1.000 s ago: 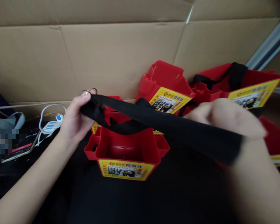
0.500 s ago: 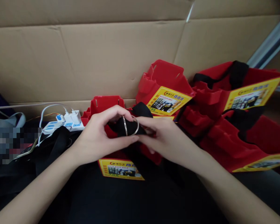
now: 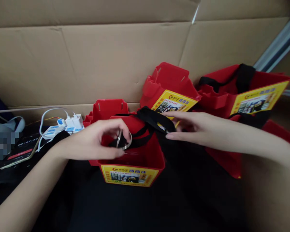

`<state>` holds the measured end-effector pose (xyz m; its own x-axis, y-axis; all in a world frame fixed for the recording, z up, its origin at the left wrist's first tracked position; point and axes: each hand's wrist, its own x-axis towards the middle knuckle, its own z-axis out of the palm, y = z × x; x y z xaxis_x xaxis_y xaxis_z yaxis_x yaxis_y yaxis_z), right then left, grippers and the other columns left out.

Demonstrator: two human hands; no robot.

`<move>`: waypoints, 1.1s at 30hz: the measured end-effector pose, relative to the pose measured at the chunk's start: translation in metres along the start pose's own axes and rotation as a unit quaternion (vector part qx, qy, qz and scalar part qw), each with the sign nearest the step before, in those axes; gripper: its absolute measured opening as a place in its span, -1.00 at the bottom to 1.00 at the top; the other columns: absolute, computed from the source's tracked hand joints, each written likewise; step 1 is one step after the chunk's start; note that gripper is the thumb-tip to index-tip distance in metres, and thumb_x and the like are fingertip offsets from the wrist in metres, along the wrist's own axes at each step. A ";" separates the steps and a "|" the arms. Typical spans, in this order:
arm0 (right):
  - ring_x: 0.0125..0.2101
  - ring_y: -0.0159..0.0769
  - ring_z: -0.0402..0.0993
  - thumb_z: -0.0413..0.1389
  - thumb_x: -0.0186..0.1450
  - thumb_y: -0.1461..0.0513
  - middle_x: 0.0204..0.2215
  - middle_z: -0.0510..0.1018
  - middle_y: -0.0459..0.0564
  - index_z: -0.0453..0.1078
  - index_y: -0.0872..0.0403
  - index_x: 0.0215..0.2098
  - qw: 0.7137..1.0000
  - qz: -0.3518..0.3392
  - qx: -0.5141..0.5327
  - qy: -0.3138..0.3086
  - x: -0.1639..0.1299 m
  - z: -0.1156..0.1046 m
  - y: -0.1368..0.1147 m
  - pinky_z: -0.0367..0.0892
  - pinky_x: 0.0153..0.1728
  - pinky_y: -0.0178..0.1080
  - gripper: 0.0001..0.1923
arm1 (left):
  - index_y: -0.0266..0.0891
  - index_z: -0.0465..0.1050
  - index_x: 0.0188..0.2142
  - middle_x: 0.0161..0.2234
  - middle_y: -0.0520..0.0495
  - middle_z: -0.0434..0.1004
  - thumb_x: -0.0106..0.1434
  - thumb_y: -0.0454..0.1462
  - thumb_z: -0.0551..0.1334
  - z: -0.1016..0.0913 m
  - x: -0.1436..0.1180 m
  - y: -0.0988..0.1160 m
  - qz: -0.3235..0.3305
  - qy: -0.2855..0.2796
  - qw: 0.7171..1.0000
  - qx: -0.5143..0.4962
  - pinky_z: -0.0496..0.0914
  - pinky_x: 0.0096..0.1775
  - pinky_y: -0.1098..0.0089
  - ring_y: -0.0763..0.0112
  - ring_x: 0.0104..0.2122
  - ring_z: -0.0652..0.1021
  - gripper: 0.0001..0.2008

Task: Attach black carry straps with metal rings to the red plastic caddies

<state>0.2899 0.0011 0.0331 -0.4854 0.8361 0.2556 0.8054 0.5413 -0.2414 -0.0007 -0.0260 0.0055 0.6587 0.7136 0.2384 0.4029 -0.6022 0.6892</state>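
Observation:
My left hand (image 3: 93, 138) is curled over a red plastic box (image 3: 137, 158) with a yellow printed label on its front. Between its fingers and thumb it grips a pair of thin metal rings (image 3: 128, 146), with black webbing around them. To the right, my right hand (image 3: 190, 126) has thumb and fingers around the end of a black strap (image 3: 153, 118), which loops above the box's back right corner. Its curled fingers are partly hidden. How the webbing runs through the rings cannot be made out.
Several more red boxes stand behind and to the right, one an upright red box (image 3: 174, 77) by the cardboard wall (image 3: 99, 64). At left lie a white power strip (image 3: 73, 122) with plugs and cables, and a phone (image 3: 21, 148). Black cloth (image 3: 135, 209) spreads in front.
My hands, close together at the rings before, have separated. The right one has moved right with the strap end; the left has shifted slightly left and down with the rings, uncovering the box.

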 end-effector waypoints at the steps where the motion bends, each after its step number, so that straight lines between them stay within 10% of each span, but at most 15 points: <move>1: -0.31 -0.13 0.49 0.12 0.13 -0.08 -0.24 0.54 0.04 0.35 0.06 0.01 1.000 -0.009 -0.008 0.015 0.002 0.006 -0.003 0.41 -0.34 -0.15 -0.42 | -0.17 0.39 -0.18 -0.15 -0.06 0.45 0.08 -0.30 0.28 0.002 -0.001 0.004 0.007 -0.048 0.998 0.032 0.37 -0.24 0.42 0.35 -0.21 0.47 -0.72; 6: 0.01 -0.13 0.31 0.09 0.21 0.04 0.00 0.40 0.07 0.26 0.05 0.07 0.984 -0.115 -0.006 0.139 0.015 0.033 -0.024 0.25 0.02 -0.08 -0.51 | -0.11 0.33 -0.03 0.02 -0.05 0.37 0.16 -0.23 0.22 0.002 -0.001 0.004 0.016 -0.071 0.990 0.122 0.35 -0.07 0.36 0.30 -0.04 0.43 -0.65; 10: -0.02 -0.15 0.33 0.09 0.22 0.20 -0.04 0.40 0.10 0.27 0.09 0.03 0.981 -0.139 -0.042 0.127 0.023 0.045 -0.028 0.26 0.00 -0.09 -0.60 | -0.18 0.39 -0.18 -0.14 -0.07 0.48 0.20 -0.23 0.18 -0.002 0.006 -0.015 0.007 0.123 0.967 0.225 0.32 -0.04 0.27 0.27 -0.11 0.46 -0.81; 13: -0.17 -0.18 0.42 0.01 0.27 0.27 -0.22 0.49 0.06 0.39 0.11 -0.22 0.977 -0.128 -0.041 0.165 0.026 0.046 -0.027 0.30 -0.11 -0.15 -0.84 | -0.25 0.27 0.01 0.02 -0.21 0.36 0.15 -0.17 0.22 0.002 0.012 -0.033 -0.023 0.251 0.928 0.275 0.22 0.06 0.15 0.14 0.04 0.36 -0.56; 17: -0.27 -0.22 0.43 0.03 0.26 0.27 -0.32 0.51 0.01 0.38 0.10 -0.30 0.948 -0.087 0.024 0.304 0.023 0.037 -0.026 0.30 -0.20 -0.20 -0.90 | -0.18 0.07 0.17 0.10 -0.18 0.30 0.16 -0.21 0.21 0.010 0.017 -0.047 -0.068 0.167 0.969 0.170 0.27 0.05 0.14 0.17 0.07 0.35 -0.40; 26: -0.39 -0.24 0.37 0.09 0.20 0.19 -0.41 0.46 0.01 0.37 0.05 -0.42 0.892 -0.007 0.099 0.441 0.019 0.014 -0.007 0.26 -0.35 -0.19 -0.91 | -0.16 0.33 0.02 0.00 -0.14 0.44 0.13 -0.33 0.18 0.014 0.010 -0.038 -0.049 0.051 0.993 0.096 0.30 0.03 0.10 0.13 0.02 0.42 -0.58; 29: -0.45 -0.27 0.38 0.07 0.22 0.20 -0.47 0.46 -0.01 0.37 0.07 -0.41 0.916 -0.011 0.081 0.393 0.013 0.010 -0.012 0.24 -0.42 -0.23 -0.90 | -0.15 0.35 0.00 0.01 -0.12 0.44 0.14 -0.32 0.17 0.017 0.010 -0.040 -0.057 0.043 0.993 0.093 0.30 0.04 0.12 0.14 0.01 0.43 -0.60; 33: -0.39 -0.24 0.45 0.06 0.21 0.19 -0.38 0.54 -0.02 0.43 0.06 -0.33 0.990 -0.059 0.016 0.128 0.009 0.012 -0.017 0.31 -0.38 -0.22 -0.85 | -0.16 0.33 0.02 0.02 -0.11 0.44 0.20 -0.29 0.12 0.019 0.011 -0.044 -0.059 0.012 0.990 0.124 0.30 0.04 0.14 0.18 0.01 0.44 -0.63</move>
<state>0.2678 0.0008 0.0281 -0.4700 0.7190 0.5120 0.7347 0.6401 -0.2245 0.0009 0.0020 -0.0354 0.5845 0.7902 0.1843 0.6213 -0.5820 0.5247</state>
